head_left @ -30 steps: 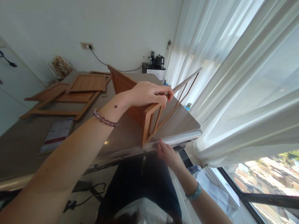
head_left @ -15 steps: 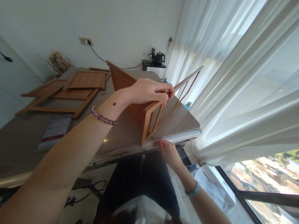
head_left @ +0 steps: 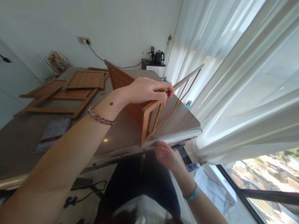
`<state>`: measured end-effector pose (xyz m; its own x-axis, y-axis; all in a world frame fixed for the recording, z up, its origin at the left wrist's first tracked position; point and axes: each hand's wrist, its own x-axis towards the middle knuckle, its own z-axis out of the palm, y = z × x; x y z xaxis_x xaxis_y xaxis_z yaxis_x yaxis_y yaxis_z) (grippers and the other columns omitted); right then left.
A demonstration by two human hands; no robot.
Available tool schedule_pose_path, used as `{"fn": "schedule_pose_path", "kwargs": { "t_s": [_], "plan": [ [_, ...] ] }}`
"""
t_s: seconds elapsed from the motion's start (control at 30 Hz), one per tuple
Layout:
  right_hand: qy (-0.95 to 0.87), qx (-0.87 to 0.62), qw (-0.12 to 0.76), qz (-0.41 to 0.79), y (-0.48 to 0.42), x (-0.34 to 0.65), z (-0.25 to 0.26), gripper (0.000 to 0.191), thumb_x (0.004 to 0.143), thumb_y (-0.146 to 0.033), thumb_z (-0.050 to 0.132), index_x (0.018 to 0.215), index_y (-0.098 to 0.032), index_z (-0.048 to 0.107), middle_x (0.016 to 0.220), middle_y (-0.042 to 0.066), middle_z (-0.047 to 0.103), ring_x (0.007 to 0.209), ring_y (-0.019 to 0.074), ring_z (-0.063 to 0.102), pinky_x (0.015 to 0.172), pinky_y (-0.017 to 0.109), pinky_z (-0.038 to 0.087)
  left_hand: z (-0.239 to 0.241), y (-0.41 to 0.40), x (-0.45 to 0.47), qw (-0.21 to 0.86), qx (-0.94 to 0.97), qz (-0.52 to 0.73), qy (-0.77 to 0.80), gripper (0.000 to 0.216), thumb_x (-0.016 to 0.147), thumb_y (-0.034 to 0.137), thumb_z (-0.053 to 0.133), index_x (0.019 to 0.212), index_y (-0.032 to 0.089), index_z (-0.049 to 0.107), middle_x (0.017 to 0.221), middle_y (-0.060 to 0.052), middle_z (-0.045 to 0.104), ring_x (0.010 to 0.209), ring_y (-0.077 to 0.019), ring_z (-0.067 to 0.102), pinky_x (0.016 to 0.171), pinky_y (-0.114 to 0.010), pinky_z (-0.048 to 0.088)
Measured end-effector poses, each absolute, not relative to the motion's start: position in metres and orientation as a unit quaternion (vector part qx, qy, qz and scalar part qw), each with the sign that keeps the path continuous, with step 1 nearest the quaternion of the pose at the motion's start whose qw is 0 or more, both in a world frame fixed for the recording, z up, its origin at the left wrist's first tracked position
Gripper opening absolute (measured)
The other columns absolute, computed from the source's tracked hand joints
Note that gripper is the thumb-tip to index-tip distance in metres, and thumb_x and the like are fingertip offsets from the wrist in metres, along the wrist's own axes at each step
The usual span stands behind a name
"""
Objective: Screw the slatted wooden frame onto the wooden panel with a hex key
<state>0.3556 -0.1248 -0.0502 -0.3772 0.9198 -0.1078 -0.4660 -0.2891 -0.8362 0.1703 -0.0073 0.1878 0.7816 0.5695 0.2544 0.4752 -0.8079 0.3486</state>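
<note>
Right, biggest first: tbl point(head_left: 187, 121), running under the wooden frame point(head_left: 145, 123), which stands on edge nr the front side. Left of frame, loose panels point(head_left: 85, 79) lie overlapping. L hand point(head_left: 144, 90): thumb + fingers closed over frame's top rail, no real change vs half a sec ago. R hand point(head_left: 165, 155), just below frame's nr corner: now here's the change, fingers curled in more & blurred, hand turned a bit. Looks narrow, pinching, tho can't tell exact finger placement. Phone point(head_left: 52, 135) lies flat, well left of frame. Thin rod point(head_left: 154, 137) runs from R fingertips to frame's lower corner; tip's at abt the same spot, so prob a twist or regrip there, w/ L hand steadying. Last, metal bits point(head_left: 102, 93), btwn frame & panels.
</note>
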Motion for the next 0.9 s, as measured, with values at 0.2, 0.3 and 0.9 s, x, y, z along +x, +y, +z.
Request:
{"fn": "schedule_pose_path", "kwargs": {
  "t_s": [0.2,0.3,0.9],
  "plan": [
    [-0.416,-0.399,0.434,0.692,-0.123,0.352,-0.058,0.037,0.096,-0.049,0.043,0.069,-0.023,0.041,0.053,-0.010,0.017,0.046,0.0093,0.015,0.044,0.020,0.024,0.188,-0.007,0.170,0.135,0.935,0.173,0.279,0.027,0.086,0.034,0.041,0.101,0.031,0.062,0.092,0.009,0.071,0.081,-0.0145,0.059,0.080,-0.030,0.035],
    [-0.459,-0.487,0.435,0.603,-0.129,0.350,-0.063,0.048,0.095,-0.063,0.036,0.084,-0.021,0.055,0.054,-0.005,0.039,0.049,0.0119,0.034,0.049,0.024,0.031,0.188,-0.007,0.170,0.134,0.935,0.173,0.278,0.027,0.086,0.035,0.040,0.101,0.031,0.062,0.092,0.009,0.071,0.082,-0.0149,0.059,0.081,-0.030,0.035],
    [-0.508,-0.544,0.406,0.530,-0.122,0.343,-0.050,0.065,0.084,-0.082,0.035,0.067,-0.022,0.055,0.041,-0.004,0.042,0.037,0.0101,0.036,0.040,0.024,0.028,0.188,-0.006,0.171,0.127,0.937,0.169,0.279,0.027,0.086,0.035,0.040,0.101,0.032,0.062,0.091,0.011,0.071,0.084,-0.0148,0.061,0.088,-0.030,0.035]
  ]
}}
